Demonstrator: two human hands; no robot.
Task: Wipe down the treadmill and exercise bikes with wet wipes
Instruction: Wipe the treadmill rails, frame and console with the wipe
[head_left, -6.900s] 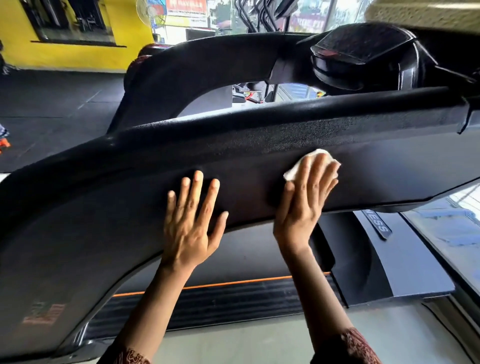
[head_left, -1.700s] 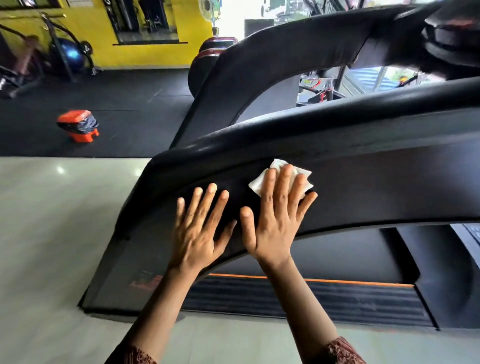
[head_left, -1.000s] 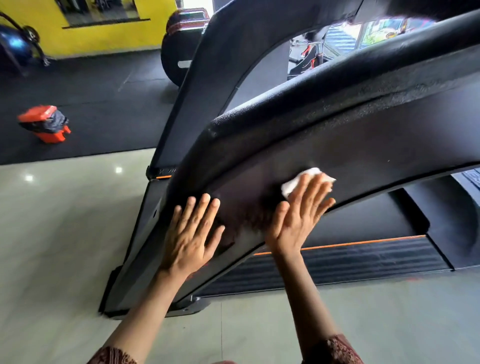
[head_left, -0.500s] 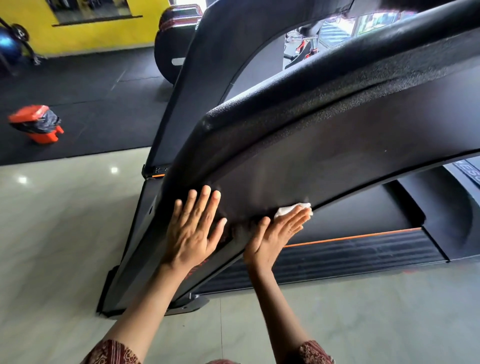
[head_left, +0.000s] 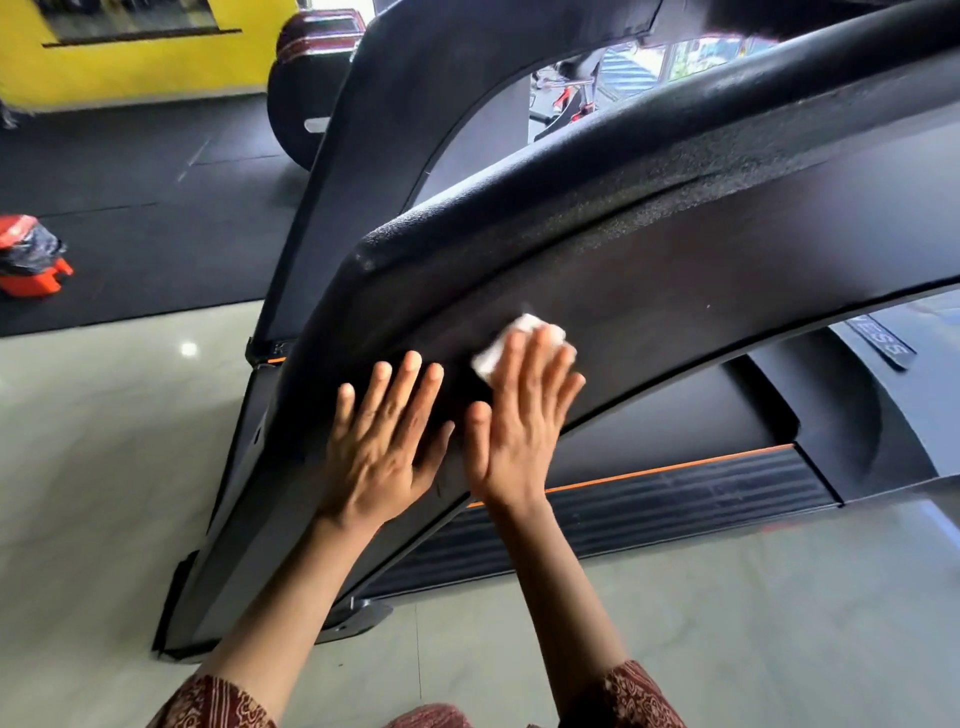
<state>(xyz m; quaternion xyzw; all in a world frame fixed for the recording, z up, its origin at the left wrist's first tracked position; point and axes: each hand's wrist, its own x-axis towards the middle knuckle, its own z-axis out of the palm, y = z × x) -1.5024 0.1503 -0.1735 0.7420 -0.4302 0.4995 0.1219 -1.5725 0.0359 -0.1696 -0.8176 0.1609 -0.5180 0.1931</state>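
A black treadmill side arm (head_left: 675, 270) slopes from the upper right down to its base at the lower left. My right hand (head_left: 519, 415) lies flat on the arm's side panel with straight fingers, pressing a folded white wet wipe (head_left: 498, 348) against it; most of the wipe is hidden under the fingers. My left hand (head_left: 384, 441) rests flat on the same panel just to the left, fingers spread, holding nothing. Behind the arm lies the treadmill deck with an orange stripe (head_left: 675, 470).
The treadmill stands on a pale glossy tile floor (head_left: 104, 467). Dark rubber matting (head_left: 145, 208) lies beyond, with an orange and black object (head_left: 31, 254) on it at the left. A yellow wall (head_left: 130, 57) and another black machine (head_left: 306, 93) stand farther back.
My right hand has slid the wipe up the panel from its lower edge over the last half second. My left hand has stayed flat in nearly the same place.
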